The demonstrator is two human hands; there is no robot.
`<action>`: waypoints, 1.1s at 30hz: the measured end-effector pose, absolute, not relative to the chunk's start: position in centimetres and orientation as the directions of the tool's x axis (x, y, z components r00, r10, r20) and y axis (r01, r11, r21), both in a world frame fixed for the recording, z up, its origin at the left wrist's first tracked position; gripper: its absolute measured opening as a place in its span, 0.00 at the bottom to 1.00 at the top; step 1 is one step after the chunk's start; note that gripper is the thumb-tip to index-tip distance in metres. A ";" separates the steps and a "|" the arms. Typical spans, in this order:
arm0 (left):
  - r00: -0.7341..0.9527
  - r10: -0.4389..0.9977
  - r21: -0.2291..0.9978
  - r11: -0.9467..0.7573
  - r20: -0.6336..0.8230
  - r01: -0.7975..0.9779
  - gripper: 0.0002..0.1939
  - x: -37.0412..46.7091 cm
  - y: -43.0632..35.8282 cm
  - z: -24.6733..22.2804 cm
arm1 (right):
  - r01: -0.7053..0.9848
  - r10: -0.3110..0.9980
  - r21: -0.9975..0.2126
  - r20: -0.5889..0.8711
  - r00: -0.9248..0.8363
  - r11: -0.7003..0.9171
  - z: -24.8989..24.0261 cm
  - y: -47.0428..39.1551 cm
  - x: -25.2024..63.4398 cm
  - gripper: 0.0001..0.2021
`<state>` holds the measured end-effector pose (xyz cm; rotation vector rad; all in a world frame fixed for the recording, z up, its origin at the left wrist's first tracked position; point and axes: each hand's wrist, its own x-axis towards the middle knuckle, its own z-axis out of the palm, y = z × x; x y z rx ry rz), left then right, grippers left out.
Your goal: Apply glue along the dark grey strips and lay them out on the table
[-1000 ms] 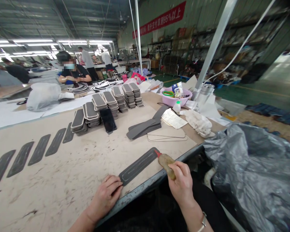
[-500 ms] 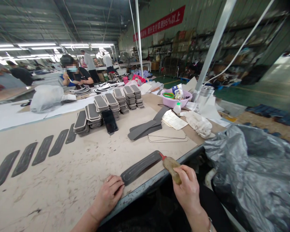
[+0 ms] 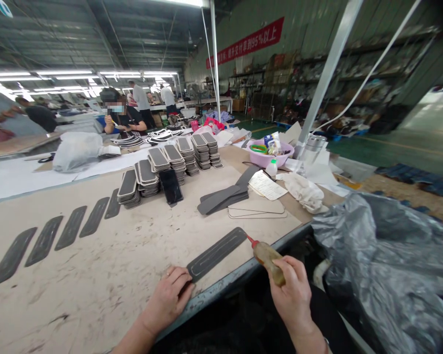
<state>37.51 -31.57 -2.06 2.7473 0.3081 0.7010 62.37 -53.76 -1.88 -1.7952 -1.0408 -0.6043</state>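
Observation:
My right hand (image 3: pixel 292 290) is wrapped round a yellowish squeeze glue bottle (image 3: pixel 268 259). Its red nozzle points up and left, just off the far end of a dark grey oblong strip (image 3: pixel 217 253). A shiny line of glue runs in a long loop along the strip, which lies flat by the table edge. At the strip's near left end, the curled fingers of my left hand (image 3: pixel 173 293) grip its corner. Several similar dark strips (image 3: pixel 71 227) lie in a slanting row on the left. Plain grey strips (image 3: pixel 223 197) are piled farther back.
Stacks of pale-edged grey pieces (image 3: pixel 147 176) stand behind, with a phone (image 3: pixel 171 187) leaning on them. Paper sheets (image 3: pixel 268 185), a crumpled cloth (image 3: pixel 304 189) and a purple basin (image 3: pixel 266 158) are at the back right. A silvery plastic sheet (image 3: pixel 387 265) bulges beside the table. A co-worker (image 3: pixel 123 115) sits beyond.
The glue bottle's nozzle has drawn back slightly right, away from the strip's far end. That strip, bowed before, now lies flat. My left hand stays at its near end.

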 end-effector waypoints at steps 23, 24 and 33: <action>0.842 0.252 0.321 -0.942 0.477 0.100 0.08 37.4 -31.3 -2.7 | 0.827 0.314 -0.512 0.765 0.561 -0.231 -1.1 -53.8 61.6 0.08; 0.843 0.249 0.321 -0.942 0.477 0.097 0.08 37.4 -31.3 -2.7 | 0.824 0.307 -0.507 0.766 0.565 -0.252 -1.2 -53.8 61.8 0.08; 0.852 0.250 0.341 -0.936 0.459 0.092 0.08 37.4 -31.2 -2.9 | 0.836 0.442 -0.501 0.712 0.546 -0.225 -2.3 -53.4 61.8 0.06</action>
